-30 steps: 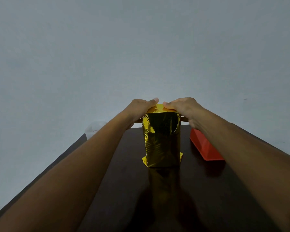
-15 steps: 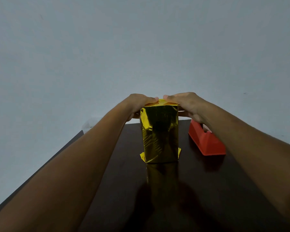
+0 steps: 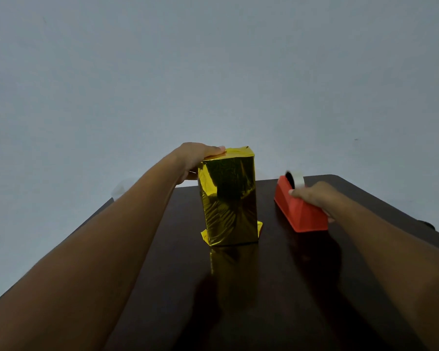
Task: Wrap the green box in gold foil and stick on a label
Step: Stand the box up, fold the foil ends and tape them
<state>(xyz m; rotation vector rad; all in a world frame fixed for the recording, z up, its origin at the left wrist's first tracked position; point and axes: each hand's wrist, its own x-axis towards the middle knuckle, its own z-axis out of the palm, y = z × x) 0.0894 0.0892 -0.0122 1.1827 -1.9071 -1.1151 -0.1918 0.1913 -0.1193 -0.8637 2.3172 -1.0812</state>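
The box (image 3: 228,198) stands upright in the middle of the dark table, fully covered in shiny gold foil, with small foil flaps sticking out at its bottom corners. My left hand (image 3: 197,158) lies over its top left edge, thumb pressing the folded foil down. My right hand (image 3: 312,197) rests on the red tape dispenser (image 3: 299,211) to the right of the box, fingers at the white tape roll (image 3: 296,179). No label is in view.
The dark wooden table (image 3: 276,287) runs from the near edge to a grey wall behind. Its left edge slants close to my left forearm. Something pale and blurred (image 3: 119,190) sits past the table's far left corner.
My right hand has left the top of the box and moved right onto the tape dispenser. My left hand stays on the box top. The view has shifted slightly.
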